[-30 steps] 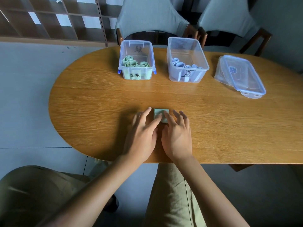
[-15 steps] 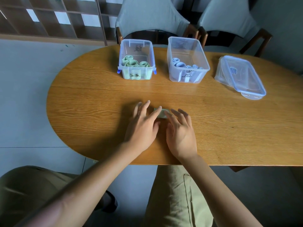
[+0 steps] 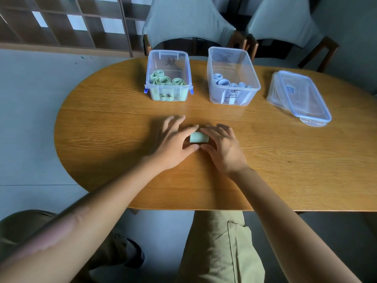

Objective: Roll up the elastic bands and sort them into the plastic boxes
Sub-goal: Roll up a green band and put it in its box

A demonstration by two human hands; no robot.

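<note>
**Green roll held between two hands at mid-desk**

Both hands are on the oval wooden desk [image 3: 102, 127], and between them lies a small rolled green elastic band [image 3: 199, 137], on its side on the wood. The left hand [image 3: 173, 142] pinches its left end between forefinger and thumb, the other fingers spread out flat beyond. The right hand [image 3: 223, 149] curls over the right end, fingers across the top and thumb tucked in at the near side, so both are grasping the roll.

Further back on the desk stand two clear plastic boxes with no lids, side by side and apart. The left box [image 3: 168, 76] has blue clips at its near corners and dark handwriting on its front and back walls; inside it sit several green rolls [image 3: 163, 80], standing on end and crowded toward the near wall. The right box [image 3: 231, 75], also marked by hand on the front, holds pale blue-white rolls [image 3: 222, 81], likewise bunched near the front.

Off to the right, well apart from both boxes, lies a stack of clear lids [image 3: 299, 97] with blue rims. Nothing lies on the wood between the roll and the boxes.

Behind the desk are two grey-covered chairs [image 3: 185, 19], and a wooden lattice shelf [image 3: 61, 21] to the left.
</note>
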